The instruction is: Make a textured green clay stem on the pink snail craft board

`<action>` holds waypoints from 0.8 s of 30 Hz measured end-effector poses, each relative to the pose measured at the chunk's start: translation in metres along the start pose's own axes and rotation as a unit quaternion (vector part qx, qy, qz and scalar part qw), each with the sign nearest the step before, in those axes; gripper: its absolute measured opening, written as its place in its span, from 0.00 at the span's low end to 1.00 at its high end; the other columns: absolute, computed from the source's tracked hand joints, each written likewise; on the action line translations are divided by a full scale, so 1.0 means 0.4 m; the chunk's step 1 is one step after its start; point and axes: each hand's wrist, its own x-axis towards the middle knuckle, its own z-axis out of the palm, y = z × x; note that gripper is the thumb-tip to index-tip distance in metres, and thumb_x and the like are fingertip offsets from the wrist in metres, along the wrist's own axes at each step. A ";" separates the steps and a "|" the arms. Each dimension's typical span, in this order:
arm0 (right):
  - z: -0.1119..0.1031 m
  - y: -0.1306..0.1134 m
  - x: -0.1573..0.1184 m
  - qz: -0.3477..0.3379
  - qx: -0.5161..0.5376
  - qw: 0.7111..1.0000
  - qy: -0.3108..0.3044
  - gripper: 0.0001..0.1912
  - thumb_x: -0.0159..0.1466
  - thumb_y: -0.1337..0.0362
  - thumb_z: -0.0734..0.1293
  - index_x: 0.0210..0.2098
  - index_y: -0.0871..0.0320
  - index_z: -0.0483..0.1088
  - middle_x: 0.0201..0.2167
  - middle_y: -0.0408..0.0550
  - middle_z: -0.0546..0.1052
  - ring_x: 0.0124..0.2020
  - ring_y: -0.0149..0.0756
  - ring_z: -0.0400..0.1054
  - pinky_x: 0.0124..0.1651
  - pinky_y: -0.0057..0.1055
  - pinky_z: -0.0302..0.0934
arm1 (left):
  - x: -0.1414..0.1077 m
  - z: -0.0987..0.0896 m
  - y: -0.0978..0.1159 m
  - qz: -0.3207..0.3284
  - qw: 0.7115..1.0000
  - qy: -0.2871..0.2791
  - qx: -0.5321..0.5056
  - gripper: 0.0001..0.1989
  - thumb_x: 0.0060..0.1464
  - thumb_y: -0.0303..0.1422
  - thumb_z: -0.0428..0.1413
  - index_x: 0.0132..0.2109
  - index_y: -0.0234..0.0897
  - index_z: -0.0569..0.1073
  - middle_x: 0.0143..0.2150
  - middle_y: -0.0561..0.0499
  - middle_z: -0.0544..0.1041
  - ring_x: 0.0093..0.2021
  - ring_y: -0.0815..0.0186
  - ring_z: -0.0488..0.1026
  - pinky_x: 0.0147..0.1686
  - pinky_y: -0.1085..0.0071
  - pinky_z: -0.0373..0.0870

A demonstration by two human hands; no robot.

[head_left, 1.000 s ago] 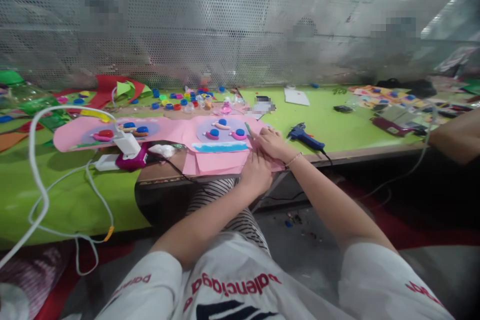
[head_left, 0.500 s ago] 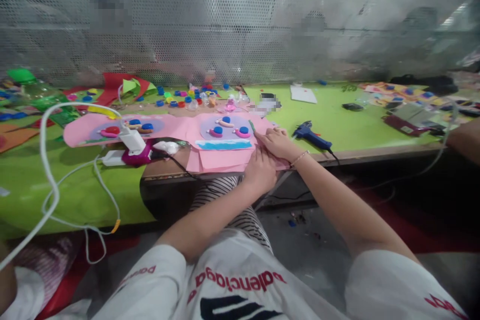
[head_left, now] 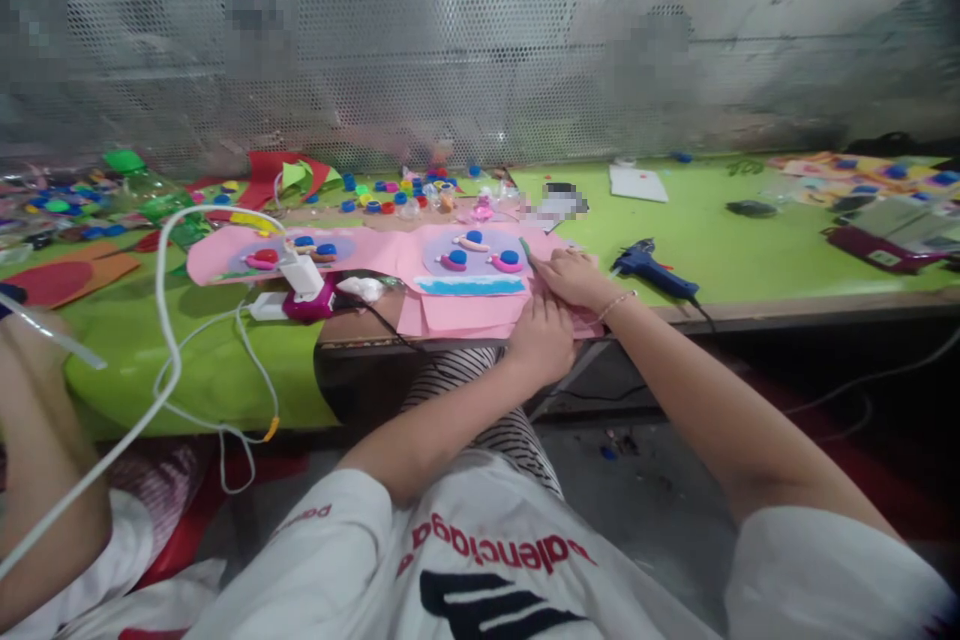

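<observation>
Nearest to us are our white shirt with red lettering and our striped trousers, below the edge of the green-covered counter. At the left, another person's bare arm reaches in, and a white cable loops up from the lower left.

Our left hand lies with its fingers extended on the near right part of the pink paper, at the counter's front edge. Just beyond it, our right hand, a bracelet at its wrist, rests on the paper's right side, its fingertips at a thin green strip. The hands are close together; we cannot tell whether they touch, or whether the right one grips the strip.

Left of our hands, the paper bears a blue band and, beyond that, a lilac oval with three blue-topped snail shapes. To the left, a magenta adapter with white plugs sits before the paper's other decorated end. To the right of our hands lies a blue glue gun.

Farther back are scattered bottle caps, a green-capped bottle and a white card. Behind everything stands a perforated metal screen.
</observation>
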 end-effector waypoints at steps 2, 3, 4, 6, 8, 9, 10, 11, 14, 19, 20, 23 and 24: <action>0.001 -0.001 0.000 -0.002 0.001 1.000 0.005 0.27 0.70 0.60 0.47 0.64 0.61 0.60 0.44 0.65 0.71 0.45 0.49 0.64 0.45 0.40 0.50 | 0.000 -0.002 0.000 0.000 1.000 0.001 -0.002 0.32 0.61 0.41 0.46 0.61 0.15 0.60 0.61 0.25 0.65 0.63 0.48 0.61 0.63 0.56 0.54; 0.003 -0.002 -0.001 0.001 0.003 1.000 0.012 0.28 0.71 0.59 0.46 0.65 0.61 0.57 0.45 0.64 0.71 0.45 0.48 0.64 0.45 0.39 0.51 | 0.000 -0.002 0.000 0.000 1.000 0.002 -0.003 0.32 0.60 0.41 0.47 0.61 0.14 0.60 0.61 0.25 0.65 0.64 0.48 0.61 0.63 0.56 0.54; 0.004 -0.004 -0.001 0.005 0.004 1.000 0.020 0.29 0.71 0.59 0.45 0.66 0.62 0.54 0.46 0.64 0.71 0.45 0.47 0.64 0.45 0.39 0.51 | 0.001 -0.002 0.000 0.000 1.000 0.003 -0.003 0.33 0.60 0.41 0.48 0.61 0.14 0.60 0.61 0.24 0.65 0.64 0.48 0.61 0.63 0.56 0.54; 0.008 -0.007 -0.003 0.007 0.006 0.999 0.035 0.30 0.71 0.59 0.43 0.68 0.66 0.47 0.50 0.66 0.69 0.46 0.46 0.63 0.45 0.39 0.51 | 0.001 -0.002 0.001 -0.002 1.000 0.005 -0.004 0.33 0.59 0.41 0.49 0.61 0.13 0.59 0.61 0.24 0.65 0.64 0.48 0.61 0.62 0.57 0.54; 0.010 -0.009 -0.005 -0.002 0.003 0.999 0.038 0.30 0.71 0.59 0.44 0.68 0.68 0.48 0.50 0.68 0.69 0.47 0.47 0.62 0.45 0.39 0.52 | 0.001 -0.003 0.002 -0.003 1.000 0.007 -0.004 0.33 0.59 0.41 0.50 0.61 0.13 0.59 0.61 0.25 0.64 0.64 0.47 0.60 0.62 0.57 0.54; 0.011 -0.009 -0.005 -0.011 0.001 0.999 0.036 0.29 0.71 0.59 0.45 0.66 0.68 0.52 0.49 0.68 0.70 0.48 0.47 0.62 0.46 0.39 0.52 | 0.000 -0.003 0.002 -0.004 1.000 0.009 -0.004 0.33 0.59 0.40 0.50 0.61 0.14 0.60 0.61 0.25 0.64 0.64 0.46 0.60 0.62 0.57 0.54; 0.011 -0.008 -0.006 -0.021 -0.001 0.999 0.033 0.29 0.71 0.58 0.46 0.64 0.68 0.56 0.50 0.67 0.70 0.49 0.47 0.61 0.46 0.39 0.52 | -0.001 -0.003 0.002 -0.004 1.000 0.010 -0.004 0.33 0.59 0.40 0.50 0.61 0.14 0.60 0.61 0.25 0.64 0.64 0.46 0.59 0.62 0.57 0.55; 0.011 -0.008 -0.007 -0.030 -0.002 0.999 0.031 0.28 0.71 0.59 0.46 0.62 0.67 0.59 0.52 0.68 0.69 0.50 0.48 0.60 0.46 0.40 0.52 | -0.001 -0.004 0.002 -0.004 1.000 0.010 -0.004 0.32 0.59 0.40 0.49 0.60 0.14 0.60 0.61 0.24 0.64 0.65 0.46 0.59 0.62 0.56 0.55; 0.010 -0.007 -0.007 -0.038 -0.007 0.999 0.031 0.27 0.71 0.59 0.47 0.59 0.67 0.63 0.56 0.68 0.66 0.54 0.49 0.58 0.48 0.40 0.51 | -0.002 -0.004 0.002 -0.005 1.000 0.010 -0.002 0.32 0.59 0.41 0.48 0.61 0.15 0.60 0.62 0.24 0.64 0.65 0.46 0.59 0.61 0.53 0.55; 0.014 -0.005 -0.001 -0.013 -0.005 1.000 0.028 0.27 0.71 0.58 0.47 0.60 0.68 0.61 0.45 0.64 0.71 0.44 0.46 0.65 0.46 0.39 0.52 | -0.001 0.000 0.001 -0.002 1.000 0.015 0.000 0.33 0.59 0.42 0.49 0.60 0.16 0.61 0.62 0.26 0.64 0.65 0.47 0.59 0.62 0.54 0.55; 0.015 -0.004 -0.001 -0.015 -0.006 0.999 0.028 0.27 0.71 0.58 0.48 0.60 0.67 0.61 0.45 0.64 0.71 0.44 0.46 0.65 0.46 0.39 0.52 | -0.001 0.001 0.001 -0.001 1.000 0.017 0.000 0.32 0.59 0.42 0.48 0.60 0.16 0.61 0.62 0.26 0.64 0.64 0.48 0.60 0.62 0.54 0.54; 0.019 -0.002 -0.003 -0.025 -0.008 0.999 0.027 0.28 0.71 0.58 0.47 0.61 0.67 0.60 0.47 0.65 0.70 0.46 0.47 0.64 0.47 0.39 0.52 | -0.002 0.001 -0.001 0.000 1.000 0.020 0.000 0.31 0.60 0.42 0.46 0.60 0.15 0.61 0.61 0.25 0.64 0.64 0.48 0.61 0.62 0.56 0.54; 0.020 -0.002 -0.004 -0.025 -0.008 0.999 0.028 0.28 0.71 0.58 0.47 0.62 0.68 0.59 0.49 0.67 0.69 0.48 0.48 0.63 0.47 0.40 0.52 | -0.002 0.000 -0.001 -0.001 1.000 0.021 0.000 0.31 0.61 0.41 0.46 0.59 0.15 0.61 0.61 0.25 0.65 0.64 0.48 0.61 0.62 0.56 0.54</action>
